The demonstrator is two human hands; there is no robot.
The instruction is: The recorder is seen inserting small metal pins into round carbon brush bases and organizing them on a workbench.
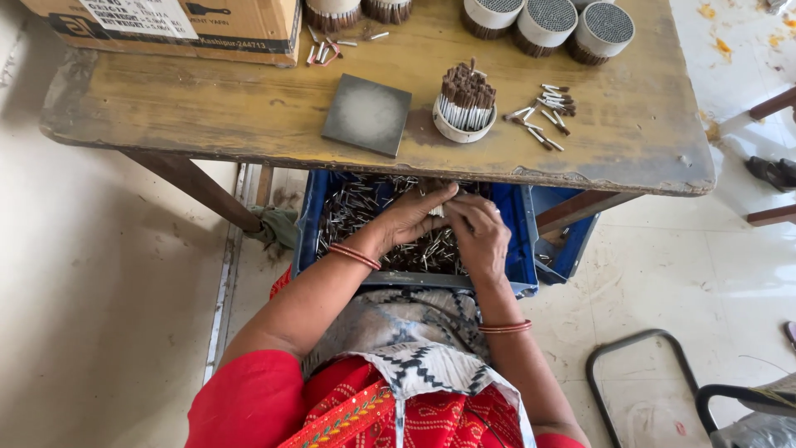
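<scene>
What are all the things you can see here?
Table: one, worn yellow-brown wood, across the top.
Crate: one, blue, under the table's front edge, full of small sticks.
Cup: one, white, on the table, packed with upright brown-tipped sticks.
Tile: one, grey square, left of the cup.
Loose sticks: a small scatter, white and brown, right of the cup.
Rolls: about five partly cut off, round bundles, at the table's far edge.
Box: one, brown cardboard, far left corner.
Metal frame: one, dark, on the floor at right.
Bangles: red, on both wrists.
Left hand: in the crate, pinching sticks.
Right hand: in the crate, beside the left.
</scene>
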